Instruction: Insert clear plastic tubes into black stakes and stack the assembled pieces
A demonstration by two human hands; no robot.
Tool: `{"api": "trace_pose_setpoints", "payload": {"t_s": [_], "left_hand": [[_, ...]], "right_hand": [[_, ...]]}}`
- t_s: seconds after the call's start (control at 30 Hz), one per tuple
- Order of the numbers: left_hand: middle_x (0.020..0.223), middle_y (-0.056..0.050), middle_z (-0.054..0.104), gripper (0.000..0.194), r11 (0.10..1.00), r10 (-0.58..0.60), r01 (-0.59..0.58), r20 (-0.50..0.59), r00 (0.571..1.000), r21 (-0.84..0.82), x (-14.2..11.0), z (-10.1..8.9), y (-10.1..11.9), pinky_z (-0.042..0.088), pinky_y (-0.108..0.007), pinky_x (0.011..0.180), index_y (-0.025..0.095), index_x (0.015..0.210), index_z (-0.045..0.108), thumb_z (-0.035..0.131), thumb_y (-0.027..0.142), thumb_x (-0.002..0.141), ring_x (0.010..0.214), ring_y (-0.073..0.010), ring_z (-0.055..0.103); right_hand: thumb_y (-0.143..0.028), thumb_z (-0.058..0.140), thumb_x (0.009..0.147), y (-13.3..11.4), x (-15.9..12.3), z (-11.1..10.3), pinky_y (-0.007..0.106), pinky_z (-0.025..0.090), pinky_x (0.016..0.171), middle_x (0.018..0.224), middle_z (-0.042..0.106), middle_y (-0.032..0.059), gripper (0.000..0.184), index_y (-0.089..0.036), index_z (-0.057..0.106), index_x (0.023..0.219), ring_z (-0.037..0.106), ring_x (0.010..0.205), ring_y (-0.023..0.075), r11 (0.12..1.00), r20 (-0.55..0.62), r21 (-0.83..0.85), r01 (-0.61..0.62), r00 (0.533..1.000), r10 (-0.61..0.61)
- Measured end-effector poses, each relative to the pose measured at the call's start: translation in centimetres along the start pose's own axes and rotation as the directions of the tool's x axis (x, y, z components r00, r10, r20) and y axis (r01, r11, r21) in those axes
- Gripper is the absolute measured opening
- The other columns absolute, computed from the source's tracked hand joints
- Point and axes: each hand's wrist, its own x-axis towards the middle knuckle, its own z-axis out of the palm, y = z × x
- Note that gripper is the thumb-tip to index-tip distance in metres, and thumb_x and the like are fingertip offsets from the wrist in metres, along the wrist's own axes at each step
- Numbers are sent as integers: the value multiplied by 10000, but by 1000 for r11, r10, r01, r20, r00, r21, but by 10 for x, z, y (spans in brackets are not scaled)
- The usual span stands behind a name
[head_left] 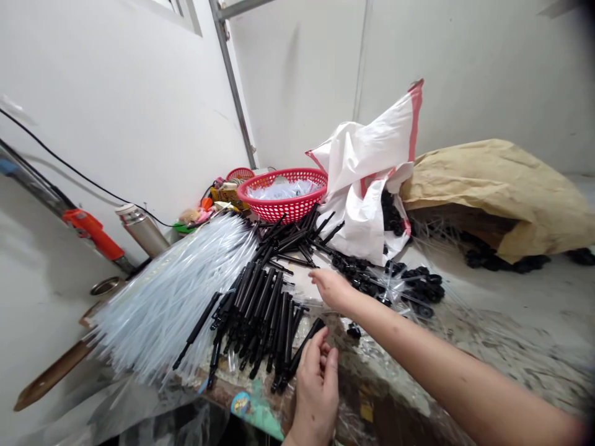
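Note:
My left hand [318,378] is at the front edge of the table, its fingers loosely curled and its thumb apart. The fingers rest beside a black tube [305,345] at the right end of a pile of similar black tubes [260,303]. Nothing shows between the thumb and fingers. Farther back, my right hand [331,288] reaches over a bare patch of table with fingers stretched out. Its fingertips are just short of a loose heap of black rods [292,238]. No held thing is visible in it.
Translucent plastic strips [181,291] fan out at left. Behind stand a red basket [283,203], a white sack [357,167] and a tan cover [502,186]. Black round parts [423,288] lie at right. A red-handled electric screwdriver [95,232] and a steel flask [142,229] are at left.

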Motion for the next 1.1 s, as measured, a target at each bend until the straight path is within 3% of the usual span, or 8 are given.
{"api": "trace_pose_setpoints", "payload": {"t_s": [0.17,0.43,0.53,0.63,0.77,0.9,1.0,1.1], "left_hand": [[908,-103,660,269,999,-30,34,75,997,-43,-1,-1,-4,531,-292,690,166,1047,621,447,262,867,769,-182,631],[957,-116,679,250,999,28,-23,138,990,-43,3,-6,2,509,-310,793,164,1016,640,463,215,846,901,-206,626],[931,-108,680,280,989,-50,67,126,991,-132,2,-3,-1,525,-291,712,175,1041,641,460,290,861,762,-180,640],[932,-113,679,412,935,-203,236,146,968,-266,4,-3,-4,512,-251,535,155,1157,580,443,411,864,563,-134,600],[1135,-133,635,567,831,-279,337,193,941,-443,7,-10,3,520,-285,763,154,1242,508,493,519,809,893,-205,637],[1052,-86,676,465,759,-280,445,379,882,-474,1,-7,16,461,-308,895,180,1176,553,559,451,798,972,-211,613],[829,-43,692,459,715,-334,525,433,837,-462,-8,8,26,498,-284,796,172,1153,563,620,408,764,821,-194,638],[682,-1,635,582,632,-377,566,429,821,-528,-15,23,36,515,-268,599,172,1201,516,688,402,695,618,-172,614]], "right_hand": [[-310,531,882,-7,64,23,429,473,845,1185,538,78,300,-173,532,1148,554,1006,208,979,57,-182,-92,993,104],[-298,537,876,3,70,21,370,495,771,1044,597,66,240,-143,572,1056,589,890,179,957,114,-174,-232,960,254],[-232,495,874,3,37,-3,278,470,682,839,634,42,174,-115,607,939,587,769,158,975,134,-53,-215,966,220],[-266,447,873,-6,-27,-24,210,431,610,768,627,4,202,-146,610,883,564,734,134,981,158,101,-165,976,147],[-267,427,853,-20,-121,-25,203,417,616,752,585,-14,195,-165,584,911,526,706,117,794,268,573,-202,962,51],[-199,438,825,-21,-178,-14,202,388,585,711,541,-16,156,-164,588,800,475,643,109,792,211,573,-212,972,108],[-206,428,843,-8,-203,-24,205,409,629,755,567,-3,194,-169,592,748,509,678,114,816,138,552,-170,984,112],[-312,427,869,18,-230,-53,232,431,619,732,586,8,257,-174,609,752,535,676,134,805,112,523,-281,959,262]]}}
